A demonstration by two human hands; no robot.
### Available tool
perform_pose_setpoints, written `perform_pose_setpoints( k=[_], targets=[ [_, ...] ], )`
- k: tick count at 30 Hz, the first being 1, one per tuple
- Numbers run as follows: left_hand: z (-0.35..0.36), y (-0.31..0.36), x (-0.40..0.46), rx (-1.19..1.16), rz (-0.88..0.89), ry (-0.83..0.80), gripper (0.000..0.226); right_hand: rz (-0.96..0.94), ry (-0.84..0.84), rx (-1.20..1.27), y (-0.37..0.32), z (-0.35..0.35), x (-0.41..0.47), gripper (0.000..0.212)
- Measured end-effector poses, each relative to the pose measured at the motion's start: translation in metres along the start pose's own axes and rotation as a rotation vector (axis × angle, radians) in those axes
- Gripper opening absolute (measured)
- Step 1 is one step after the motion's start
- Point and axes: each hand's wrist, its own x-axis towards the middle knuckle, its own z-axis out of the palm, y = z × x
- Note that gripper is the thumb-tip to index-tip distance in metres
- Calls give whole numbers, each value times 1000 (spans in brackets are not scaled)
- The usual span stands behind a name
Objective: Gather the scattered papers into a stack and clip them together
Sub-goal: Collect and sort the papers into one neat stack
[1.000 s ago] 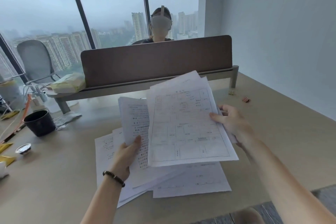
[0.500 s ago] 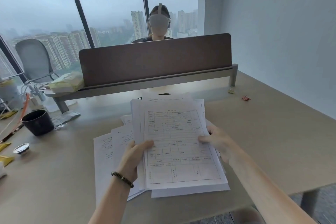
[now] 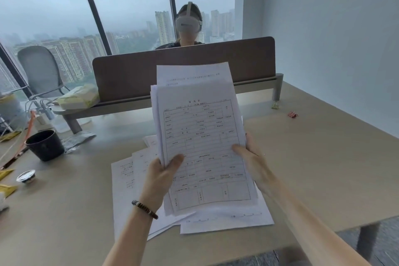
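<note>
From the head view we see our left hand (image 3: 160,176) and right hand (image 3: 250,158) pinching a tilted sheaf of white printed forms (image 3: 203,147) above the beige desk (image 3: 323,168). More loose white sheets (image 3: 129,181) lie beneath the sheaf; a small red binder clip (image 3: 293,114) sits well right of it.

We record a beige laminate desk (image 3: 323,168). Loose white printed sheets (image 3: 127,181) lie near its front edge, a black round cup (image 3: 45,144) toward its left edge, two small binder clips (image 3: 293,114) toward its far right corner.
</note>
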Motion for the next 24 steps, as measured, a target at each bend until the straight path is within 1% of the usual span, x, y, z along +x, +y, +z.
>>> perform_pose_setpoints(
  k=[4,7,11,16,19,21,22,24],
  targets=[
    [-5,5,1,15,94,17,15,-106,42,-69,-6,0,2,17],
    [-5,6,1,-33,133,48,16,-150,59,-78,-7,4,0,22],
    [-1,2,-5,-153,55,31,18,-162,60,-38,1,9,-4,20],
    [-2,-3,-9,-124,58,-5,27,-132,28,-88,20,13,-13,31],
    [-3,-3,-9,-110,70,-19,29,-123,-5,-73,21,13,-16,30],
    [-4,-3,-8,-108,74,-18,29,-145,-12,-54,10,12,-14,30],
    [-4,-4,-8,-111,73,-19,29,-169,-6,-51,1,12,-11,34],
    [-4,-5,-8,-121,73,-29,28,-251,14,-75,-24,13,-5,51]
  ],
)
